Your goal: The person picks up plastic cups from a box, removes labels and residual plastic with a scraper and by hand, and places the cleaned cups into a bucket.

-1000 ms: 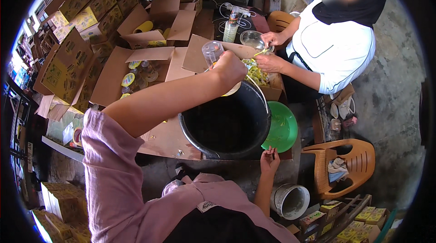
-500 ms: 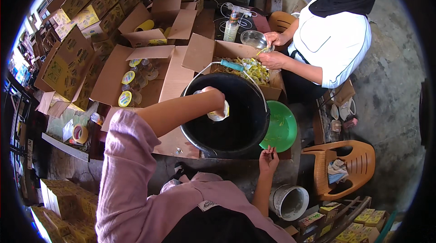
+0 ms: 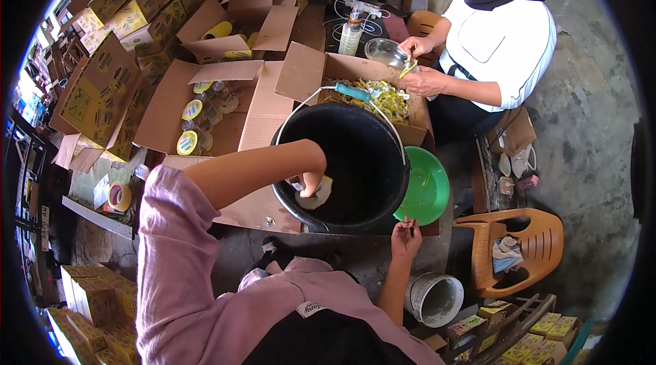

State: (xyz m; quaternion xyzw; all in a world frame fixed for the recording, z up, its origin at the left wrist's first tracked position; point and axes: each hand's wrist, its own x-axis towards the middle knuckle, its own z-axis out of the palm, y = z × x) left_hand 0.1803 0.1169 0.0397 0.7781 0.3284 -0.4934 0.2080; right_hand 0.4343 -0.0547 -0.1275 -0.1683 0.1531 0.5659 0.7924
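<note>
Left hand [image 3: 311,184] reaches deep into the black bucket [image 3: 342,167], fingers closed on a pale jar [image 3: 318,194] near its left wall. Right hand [image 3: 405,236] rests loosely curled, empty, at the bucket's near rim. The jar could slip if wet.

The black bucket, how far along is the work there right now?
Done: several capped jars stand in an open cardboard box. In hand: the left hand is down inside the black bucket, on a pale round thing too unclear to name; the right hand rests near the bucket's rim, holding nothing visible. Left: the box has room, and more boxes sit open behind.
</note>
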